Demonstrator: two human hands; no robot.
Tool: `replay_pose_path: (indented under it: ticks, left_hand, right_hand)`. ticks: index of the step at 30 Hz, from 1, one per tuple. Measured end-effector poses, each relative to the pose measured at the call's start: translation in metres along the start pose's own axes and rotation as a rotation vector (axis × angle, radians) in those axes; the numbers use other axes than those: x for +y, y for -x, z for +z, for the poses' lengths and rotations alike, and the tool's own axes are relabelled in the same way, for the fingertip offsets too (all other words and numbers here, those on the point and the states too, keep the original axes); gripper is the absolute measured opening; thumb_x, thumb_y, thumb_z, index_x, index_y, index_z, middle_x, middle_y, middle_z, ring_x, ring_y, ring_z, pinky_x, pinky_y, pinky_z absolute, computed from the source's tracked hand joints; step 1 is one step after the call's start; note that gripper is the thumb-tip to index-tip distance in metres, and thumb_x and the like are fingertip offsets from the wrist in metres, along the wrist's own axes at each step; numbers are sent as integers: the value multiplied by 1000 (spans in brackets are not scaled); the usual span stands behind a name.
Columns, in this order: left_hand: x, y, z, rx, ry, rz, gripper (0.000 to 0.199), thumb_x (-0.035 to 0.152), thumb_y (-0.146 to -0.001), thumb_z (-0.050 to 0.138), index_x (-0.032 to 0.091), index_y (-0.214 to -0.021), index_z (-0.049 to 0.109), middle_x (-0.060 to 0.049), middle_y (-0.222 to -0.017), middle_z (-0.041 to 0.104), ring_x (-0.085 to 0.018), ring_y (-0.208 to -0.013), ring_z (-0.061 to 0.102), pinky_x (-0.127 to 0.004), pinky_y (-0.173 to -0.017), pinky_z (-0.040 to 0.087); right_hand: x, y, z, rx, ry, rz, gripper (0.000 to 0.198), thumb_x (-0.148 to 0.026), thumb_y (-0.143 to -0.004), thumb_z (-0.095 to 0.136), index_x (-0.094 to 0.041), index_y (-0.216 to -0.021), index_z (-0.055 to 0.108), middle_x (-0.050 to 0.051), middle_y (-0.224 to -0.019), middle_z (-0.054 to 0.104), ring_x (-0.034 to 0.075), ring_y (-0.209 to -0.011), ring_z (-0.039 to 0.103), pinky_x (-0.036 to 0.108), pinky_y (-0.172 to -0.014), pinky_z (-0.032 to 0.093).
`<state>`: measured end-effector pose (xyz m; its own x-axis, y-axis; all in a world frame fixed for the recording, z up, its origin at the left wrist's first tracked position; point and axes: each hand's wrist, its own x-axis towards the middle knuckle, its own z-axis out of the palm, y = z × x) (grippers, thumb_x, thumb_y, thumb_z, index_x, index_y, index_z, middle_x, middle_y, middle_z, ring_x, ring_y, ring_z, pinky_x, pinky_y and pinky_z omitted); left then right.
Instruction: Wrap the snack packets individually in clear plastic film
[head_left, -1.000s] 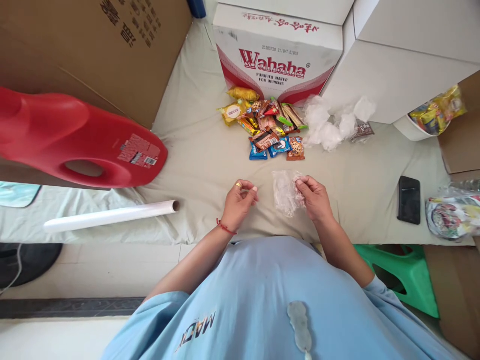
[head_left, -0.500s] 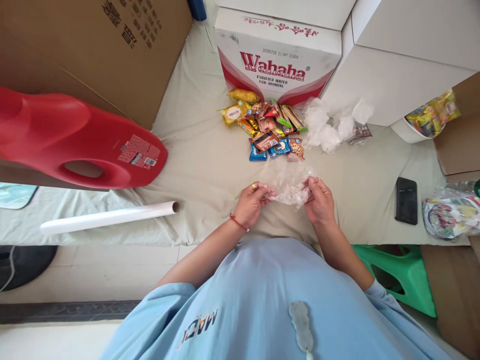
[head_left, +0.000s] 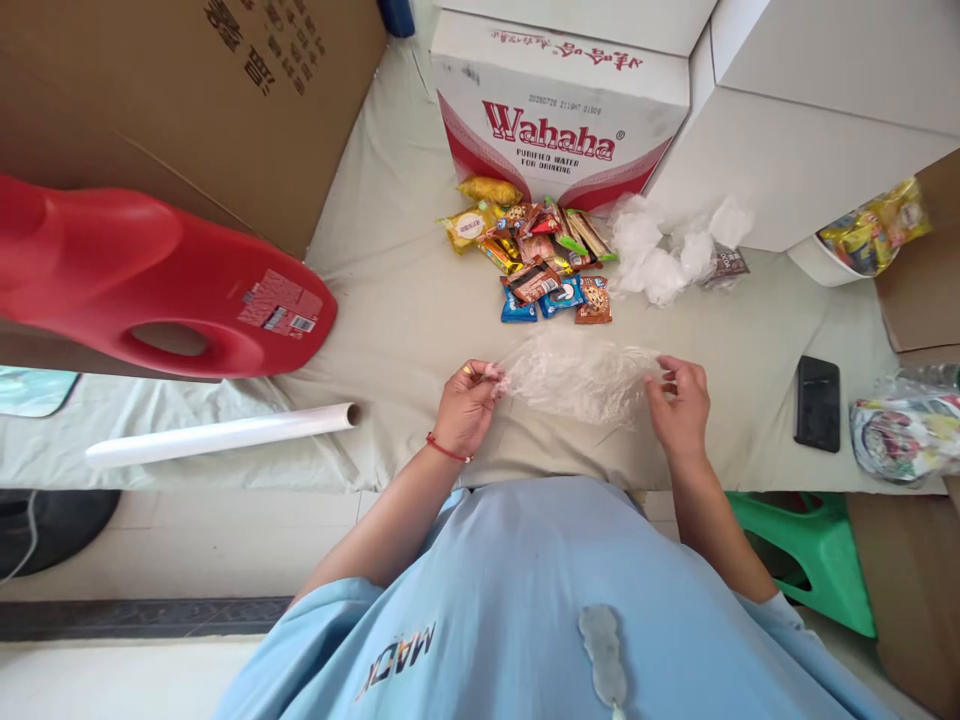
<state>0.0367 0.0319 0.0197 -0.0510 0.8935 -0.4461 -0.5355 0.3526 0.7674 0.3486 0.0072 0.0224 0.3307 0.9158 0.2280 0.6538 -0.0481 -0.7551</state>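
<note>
A crinkled piece of clear plastic film [head_left: 574,380] is stretched between my hands, just above the cloth-covered surface. My left hand [head_left: 466,405], with a red cord on the wrist, pinches its left end between thumb and fingers. At the right end, my right hand [head_left: 681,405] has thumb and fingertips closed on the film's edge. Just beyond the film lies a pile of small wrapped snacks [head_left: 534,280] in yellow, brown, blue and green packets. Crumpled whitish plastic [head_left: 664,255] sits to the right of that pile.
A Wahaha carton [head_left: 562,120] stands behind the snacks. On the left are a big red jug [head_left: 172,290] and a film roll [head_left: 225,437]. To the right are a black phone [head_left: 817,403], a white tub of packets [head_left: 832,262] and a printed plastic packet [head_left: 904,435].
My hands have moved apart, left hand leftward and right hand rightward. The bunched film between them has spread wider.
</note>
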Motion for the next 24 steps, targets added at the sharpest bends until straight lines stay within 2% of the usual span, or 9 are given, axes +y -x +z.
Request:
replay_pose_path:
  ticks: [2,4,6,8,10,12,15,19,24]
  left_hand:
    - [-2,4,2,-43,-72,32,28,16,-57,82,19,-71,58,1,-87,64,-11,-80,58,-24,-73,47]
    - [-6,8,4,-84,-139,59,26,15,-57,80,19,-68,57,1,-87,64,-11,-81,57,-25,-76,46]
    - [-8,11,4,-117,-193,73,25,15,-57,79,19,-67,56,0,-88,64,-12,-84,58,-26,-80,47]
    - [-7,14,3,-147,-227,67,26,15,-56,79,19,-66,55,0,-89,65,-14,-88,59,-27,-83,47]
    - [-4,16,1,-182,-237,23,26,17,-54,79,20,-68,57,-1,-91,67,-16,-90,61,-28,-84,47]
    - [2,18,0,-200,-247,-59,24,26,-58,80,20,-73,62,-2,-91,69,-17,-88,63,-29,-82,48]
    - [7,15,1,-188,-307,-154,28,45,-73,78,19,-78,68,-3,-81,70,-16,-75,62,-28,-69,46]
    - [3,2,6,-71,-378,-56,33,41,-72,86,20,-70,60,2,-63,62,-11,-59,52,-24,-57,39]
    - [-1,-21,12,113,-250,51,31,42,-84,75,24,-85,50,3,-78,67,-12,-63,64,-24,-58,47]
  right_hand:
    - [-16,-4,-1,8,53,-191,32,-39,-95,68,-24,-123,72,13,-120,64,29,-108,60,49,-93,55]
    - [-36,-9,7,-70,62,-375,36,-37,-98,66,-27,-133,68,13,-125,64,32,-121,57,56,-107,49]
    - [-52,-16,22,-229,45,-511,50,-41,-98,68,-29,-145,61,14,-134,63,35,-133,51,60,-117,40]
    - [-58,-23,41,-432,3,-592,59,-44,-96,71,-28,-151,57,13,-136,64,37,-143,44,60,-120,37]
    - [-58,-29,60,-591,-29,-630,45,-39,-97,69,-28,-141,66,12,-123,70,36,-144,44,59,-119,39]
    - [-56,-33,74,-655,-34,-653,26,-29,-98,65,-29,-122,76,10,-106,73,34,-138,50,58,-117,42]
    - [-59,-34,81,-647,-41,-702,23,-19,-97,62,-29,-110,79,8,-100,73,31,-133,54,56,-115,43]
    - [-70,-33,71,-577,-71,-718,20,-25,-100,62,-29,-110,79,8,-100,74,30,-128,57,53,-110,47]
    - [-69,-25,47,-320,-19,-651,21,-32,-103,59,-31,-107,79,9,-98,72,32,-120,61,56,-104,49]
